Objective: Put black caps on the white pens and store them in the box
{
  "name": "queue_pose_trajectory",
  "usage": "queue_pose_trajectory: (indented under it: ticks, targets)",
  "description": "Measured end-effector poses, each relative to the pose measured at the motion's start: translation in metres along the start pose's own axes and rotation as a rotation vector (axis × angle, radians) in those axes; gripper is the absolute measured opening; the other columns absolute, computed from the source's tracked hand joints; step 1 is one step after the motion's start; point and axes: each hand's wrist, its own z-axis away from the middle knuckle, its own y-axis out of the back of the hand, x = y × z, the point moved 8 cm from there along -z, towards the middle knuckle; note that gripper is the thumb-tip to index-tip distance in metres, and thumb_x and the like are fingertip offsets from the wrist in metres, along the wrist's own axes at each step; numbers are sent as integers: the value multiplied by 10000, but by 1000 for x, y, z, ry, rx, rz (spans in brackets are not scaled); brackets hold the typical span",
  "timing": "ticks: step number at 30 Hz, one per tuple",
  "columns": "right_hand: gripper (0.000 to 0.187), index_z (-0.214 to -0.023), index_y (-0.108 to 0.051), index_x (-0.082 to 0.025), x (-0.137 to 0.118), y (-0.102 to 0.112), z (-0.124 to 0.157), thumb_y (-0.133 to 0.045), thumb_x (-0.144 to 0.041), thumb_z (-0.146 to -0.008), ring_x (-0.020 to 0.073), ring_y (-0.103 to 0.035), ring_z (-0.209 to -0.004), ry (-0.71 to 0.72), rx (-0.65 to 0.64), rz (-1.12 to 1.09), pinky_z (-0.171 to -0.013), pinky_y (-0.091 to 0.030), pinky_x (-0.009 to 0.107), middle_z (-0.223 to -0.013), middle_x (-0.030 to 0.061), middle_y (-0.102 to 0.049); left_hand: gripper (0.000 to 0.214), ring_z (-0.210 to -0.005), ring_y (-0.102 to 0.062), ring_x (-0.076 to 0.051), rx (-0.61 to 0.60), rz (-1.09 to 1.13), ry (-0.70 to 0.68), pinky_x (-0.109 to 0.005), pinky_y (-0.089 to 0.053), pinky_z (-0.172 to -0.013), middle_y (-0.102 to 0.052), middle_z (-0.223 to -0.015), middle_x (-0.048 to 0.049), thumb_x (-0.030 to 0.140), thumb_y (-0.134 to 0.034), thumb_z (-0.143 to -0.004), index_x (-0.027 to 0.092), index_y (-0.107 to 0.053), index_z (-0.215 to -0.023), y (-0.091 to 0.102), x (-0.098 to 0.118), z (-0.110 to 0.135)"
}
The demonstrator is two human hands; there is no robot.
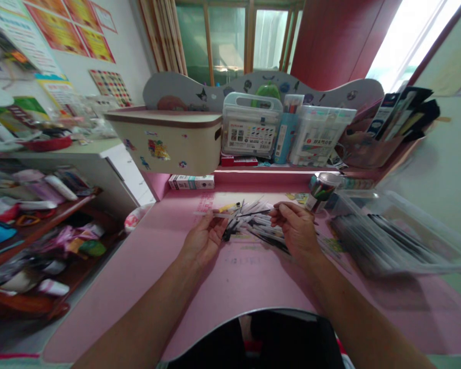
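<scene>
A loose heap of thin white and black sticks [253, 218] lies on the pink desk, their exact kind too small to make out. At the heap's left side my left hand [205, 237] pinches a thin whitish stick [221, 215] between thumb and fingers, its palm partly turned up. Opposite, my right hand [297, 230] is closed, thumb against forefinger, on a thin dark stick [262, 211] pointing left over the heap. A short yellow piece [228, 207] lies behind the left fingertips.
A clear plastic box [415, 261] holding many thin dark and white pieces stands at the right, near a can [325, 189]. Behind, the shelf carries a cream bin [169, 143], marker cases [251, 125] and a pen holder [372, 148]. A small box [192, 182] sits beneath it.
</scene>
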Motion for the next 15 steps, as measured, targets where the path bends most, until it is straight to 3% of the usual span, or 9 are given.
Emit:
queue_pose_trajectory:
  ticks: [15]
  targets:
    - [153,-765,-726,-177,-3,-1,2,-758,-323,-731,130,-626,-577,14,-3,-8,-536,-518,248,-681,39,-720,239,-606,-684,-84,2,25,30,-179,-617,-634,-680,-721,-42,129,-429,-1007,113,-582,-824,0,2,0]
